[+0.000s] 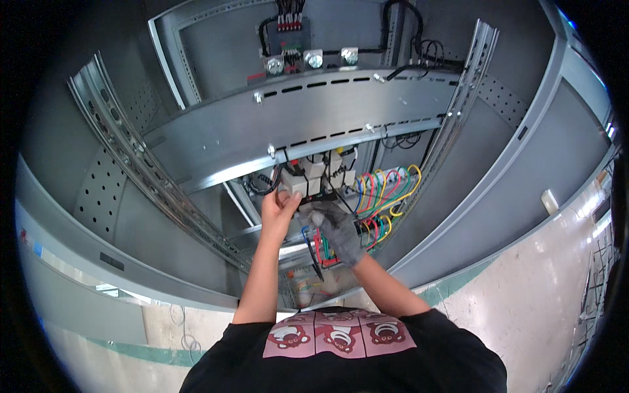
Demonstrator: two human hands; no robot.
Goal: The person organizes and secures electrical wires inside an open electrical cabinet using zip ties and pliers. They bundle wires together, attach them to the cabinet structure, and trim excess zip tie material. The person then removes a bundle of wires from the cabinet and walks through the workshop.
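Note:
My bare left hand [280,211] is raised to the lower left corner of a cluster of white box-shaped electrical modules [301,184]. Its thumb lies along the modules' lower edge, its fingers curl behind, and whatever may be between them is hidden. Just below the cluster is my right hand [336,231] in a grey knit glove, its fingers bent toward my left thumb. The glove blurs into the dark parts there, so its grip is unclear. Black cables [268,184] loop left of the modules. Black ties run across the modules' fronts.
A metal crossbar [314,110] with slots and protruding bolts spans the cabinet above my hands. Slotted uprights stand at left [128,147] and right [462,98]. Coloured wires [385,189] arch beside my right hand. Red and green wires [322,248] hang below it.

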